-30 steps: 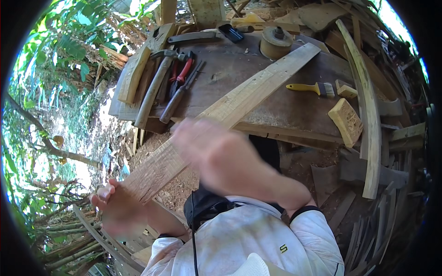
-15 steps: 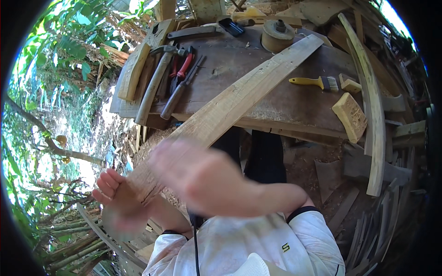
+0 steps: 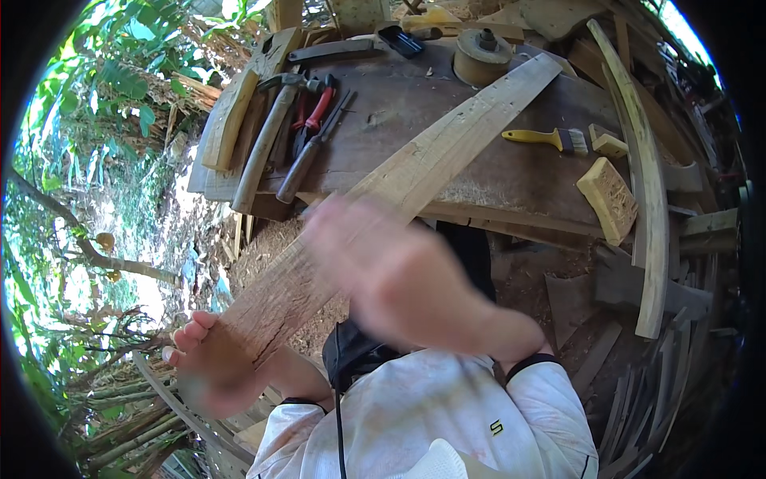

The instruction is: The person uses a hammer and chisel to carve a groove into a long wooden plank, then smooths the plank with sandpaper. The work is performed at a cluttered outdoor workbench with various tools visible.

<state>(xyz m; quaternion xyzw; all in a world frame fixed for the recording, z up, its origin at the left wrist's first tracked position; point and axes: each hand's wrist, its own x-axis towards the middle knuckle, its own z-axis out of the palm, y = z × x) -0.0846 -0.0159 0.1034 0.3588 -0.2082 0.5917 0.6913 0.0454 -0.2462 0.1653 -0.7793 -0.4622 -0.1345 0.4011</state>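
Note:
A long wooden plank point(image 3: 447, 152) slants from the far right of the workbench down toward me at the lower left. My left hand point(image 3: 231, 389) is wrapped round its near end, with the fingers curling over the far edge. Across the plank's upper face, at about mid-length, lies my right hand point(image 3: 391, 271), palm side toward the wood. Motion smears its fingers, and whatever may be under them is hidden. The plank's far end rests by a round tan metal container point(image 3: 482, 57) on the bench.
On the workbench point(image 3: 391, 96) lie a hammer point(image 3: 267, 144), red-handled pliers point(image 3: 317, 116), a chisel-like tool point(image 3: 307, 164), a yellow-handled brush point(image 3: 546, 140) and a carved wooden block point(image 3: 608, 201). A long bent stick point(image 3: 650, 191) leans at right. Wood scraps point(image 3: 654, 391) cover the ground.
My right hand has slid along the plank, away from its near end and to the right. My left hand keeps its hold there, and the plank has barely shifted.

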